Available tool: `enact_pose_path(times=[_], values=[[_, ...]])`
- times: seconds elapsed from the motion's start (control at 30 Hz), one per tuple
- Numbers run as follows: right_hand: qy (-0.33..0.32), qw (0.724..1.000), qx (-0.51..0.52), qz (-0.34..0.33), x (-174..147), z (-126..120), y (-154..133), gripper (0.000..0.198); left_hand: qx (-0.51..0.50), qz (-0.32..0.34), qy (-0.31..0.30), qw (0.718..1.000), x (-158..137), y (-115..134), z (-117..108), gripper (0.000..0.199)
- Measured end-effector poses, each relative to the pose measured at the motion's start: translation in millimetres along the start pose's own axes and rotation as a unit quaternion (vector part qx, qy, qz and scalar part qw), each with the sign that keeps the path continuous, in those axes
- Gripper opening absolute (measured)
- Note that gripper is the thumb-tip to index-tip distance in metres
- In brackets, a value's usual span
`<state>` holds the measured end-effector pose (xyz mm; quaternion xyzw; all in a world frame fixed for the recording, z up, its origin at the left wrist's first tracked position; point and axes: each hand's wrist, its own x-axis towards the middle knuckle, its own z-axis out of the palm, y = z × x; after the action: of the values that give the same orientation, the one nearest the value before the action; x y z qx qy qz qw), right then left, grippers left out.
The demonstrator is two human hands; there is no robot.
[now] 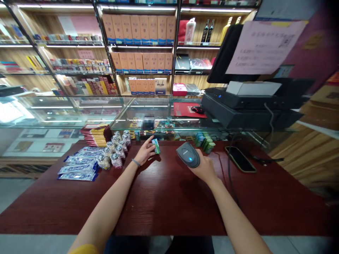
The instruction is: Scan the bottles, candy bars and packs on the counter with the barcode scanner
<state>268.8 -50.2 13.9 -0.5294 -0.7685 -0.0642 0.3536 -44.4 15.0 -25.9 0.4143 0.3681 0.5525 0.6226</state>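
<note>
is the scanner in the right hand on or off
On, it seems: the scanner in the right hand shows a lit blue light on its top.

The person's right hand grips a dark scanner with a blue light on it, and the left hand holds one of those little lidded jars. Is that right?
Not quite: the left hand holds a small green-and-white pack, not a jar, as the head view shows. The right hand does grip the dark scanner with its blue light on.
</note>
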Motion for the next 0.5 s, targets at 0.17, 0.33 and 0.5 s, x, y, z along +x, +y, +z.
enact_pose_path(times=[0.17,0.33,0.5], values=[[0.047,0.996,0.053,0.051,2,1,8,0.035,0.090,0.037,0.033,0.995,4,3,12,0.058],[0.092,0.986,0.089,0.108,6,-9,12,0.035,0.134,0.089,0.011,0.987,18,2,49,0.047],[0.138,0.973,0.117,0.145,7,-18,20,0.035,0.128,0.131,-0.008,0.983,36,-15,103,0.043]])
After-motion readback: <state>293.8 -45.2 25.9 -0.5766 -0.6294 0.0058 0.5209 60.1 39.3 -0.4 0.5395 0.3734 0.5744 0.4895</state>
